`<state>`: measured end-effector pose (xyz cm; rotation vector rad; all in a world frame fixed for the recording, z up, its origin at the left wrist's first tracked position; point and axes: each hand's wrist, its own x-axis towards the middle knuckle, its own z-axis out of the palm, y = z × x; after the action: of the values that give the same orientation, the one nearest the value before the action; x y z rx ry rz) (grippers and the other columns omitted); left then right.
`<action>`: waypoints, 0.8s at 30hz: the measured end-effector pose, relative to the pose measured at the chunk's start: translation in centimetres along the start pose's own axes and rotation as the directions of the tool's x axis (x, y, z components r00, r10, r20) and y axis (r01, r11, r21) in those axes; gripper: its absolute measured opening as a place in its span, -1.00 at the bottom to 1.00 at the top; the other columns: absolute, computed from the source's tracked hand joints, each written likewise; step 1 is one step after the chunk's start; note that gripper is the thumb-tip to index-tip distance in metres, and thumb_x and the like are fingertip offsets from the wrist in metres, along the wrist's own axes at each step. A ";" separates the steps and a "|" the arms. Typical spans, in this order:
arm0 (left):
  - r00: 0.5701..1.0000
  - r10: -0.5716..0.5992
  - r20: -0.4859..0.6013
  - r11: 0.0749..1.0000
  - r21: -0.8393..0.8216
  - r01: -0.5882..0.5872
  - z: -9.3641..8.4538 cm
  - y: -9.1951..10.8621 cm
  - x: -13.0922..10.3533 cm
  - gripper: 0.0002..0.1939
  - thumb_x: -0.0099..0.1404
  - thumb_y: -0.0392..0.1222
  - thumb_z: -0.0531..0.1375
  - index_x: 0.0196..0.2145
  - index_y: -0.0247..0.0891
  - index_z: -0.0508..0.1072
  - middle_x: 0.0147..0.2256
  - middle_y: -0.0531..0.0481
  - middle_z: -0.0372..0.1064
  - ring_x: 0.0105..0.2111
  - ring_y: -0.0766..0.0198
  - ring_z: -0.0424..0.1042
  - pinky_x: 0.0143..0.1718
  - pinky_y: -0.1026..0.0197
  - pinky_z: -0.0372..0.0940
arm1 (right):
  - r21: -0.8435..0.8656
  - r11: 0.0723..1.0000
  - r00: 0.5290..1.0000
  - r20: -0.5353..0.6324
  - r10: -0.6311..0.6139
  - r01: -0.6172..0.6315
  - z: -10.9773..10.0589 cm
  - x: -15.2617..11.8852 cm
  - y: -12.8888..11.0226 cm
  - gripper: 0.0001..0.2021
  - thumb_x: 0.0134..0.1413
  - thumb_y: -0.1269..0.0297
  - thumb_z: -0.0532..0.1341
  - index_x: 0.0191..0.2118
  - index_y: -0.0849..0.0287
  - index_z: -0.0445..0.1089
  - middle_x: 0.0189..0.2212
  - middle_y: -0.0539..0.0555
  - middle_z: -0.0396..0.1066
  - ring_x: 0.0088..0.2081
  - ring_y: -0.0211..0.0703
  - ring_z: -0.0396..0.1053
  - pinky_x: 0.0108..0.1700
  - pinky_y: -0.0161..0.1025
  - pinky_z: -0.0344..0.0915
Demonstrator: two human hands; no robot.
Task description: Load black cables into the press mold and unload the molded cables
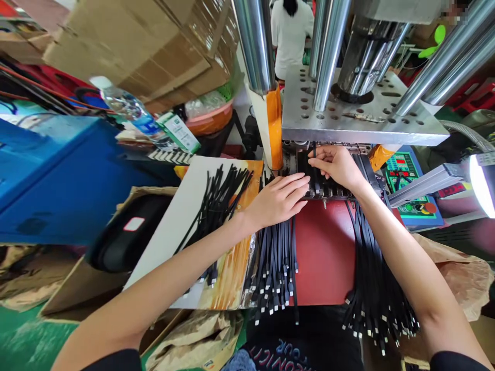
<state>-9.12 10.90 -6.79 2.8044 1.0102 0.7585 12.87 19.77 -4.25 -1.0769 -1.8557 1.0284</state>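
Note:
My left hand (278,201) lies with its fingers stretched out, palm down, at the left front edge of a dark slotted metal fixture (305,178) under the press. Whatever is beneath its palm is hidden. My right hand (336,166) is over the same fixture, thumb and forefinger pinched on a thin black cable (314,151). Below my left hand hangs a bundle of black cables (276,257) with small metal plugs at their ends. Another bundle of black cables (373,278) hangs by my right forearm. More black cables (220,201) lie on the white board at the left.
The press's thick steel plate (363,121) is close above my hands, with steel columns (257,46) around it. At the right are a control panel (412,180) and a bright lamp (481,183). A water bottle (124,105) and cardboard boxes (135,46) stand left. A person (292,36) is beyond.

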 end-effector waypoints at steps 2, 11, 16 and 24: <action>1.000 -0.011 -0.010 0.999 0.045 0.012 0.1 0.6 0.0 -0.58 0.53 -0.12 0.15 0.23 -0.38 0.45 0.29 -0.37 0.40 0.37 -0.13 0.30 0.37 -0.23 0.25 | 0.028 1.000 1.000 0.021 0.001 -0.002 -0.2 -0.1 0.2 -0.68 0.09 0.09 0.40 -0.18 0.25 0.52 -0.45 0.02 0.46 -0.56 -0.32 0.27 -0.58 -0.35 0.21; 0.984 -0.178 0.018 0.977 0.126 0.174 1.7 3.6 0.2 -0.43 0.51 -0.12 0.17 0.39 -0.34 0.28 0.43 -0.48 0.13 0.47 -0.27 0.06 0.36 -0.35 0.15 | -0.084 0.996 0.987 -0.156 0.023 -0.036 0.4 -0.3 0.1 -0.71 0.21 0.26 0.32 -0.02 0.31 0.52 -0.36 0.07 0.49 -0.52 -0.23 0.40 -0.44 -0.25 0.41; 0.968 -0.249 0.036 0.966 0.086 0.245 1.8 5.1 0.7 -0.27 0.44 -0.01 0.25 0.42 -0.41 0.23 0.47 -0.56 -0.03 0.50 -0.42 -0.07 0.34 -0.45 0.11 | -0.596 0.775 0.970 0.026 -0.242 0.210 -0.3 -5.3 -1.5 -0.55 0.25 0.55 0.07 0.09 0.20 0.62 -0.08 0.24 0.44 -0.09 0.00 0.44 0.03 -0.06 0.42; 0.946 -0.277 0.168 0.935 0.275 0.225 -1.2 1.1 4.8 -0.36 0.62 0.00 -0.07 0.43 -0.52 0.18 0.45 -0.41 0.10 0.48 -0.12 0.06 0.43 -0.20 0.10 | -0.892 0.451 0.996 0.059 0.068 0.022 0.4 -3.5 -2.6 -0.44 0.40 0.47 -0.02 0.41 0.05 0.35 -0.01 0.28 0.45 -0.07 0.05 0.48 -0.04 -0.14 0.38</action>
<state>-5.89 12.87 -3.51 2.7937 1.4811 0.3234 12.97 15.63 -2.79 -1.6489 -2.5312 -0.0446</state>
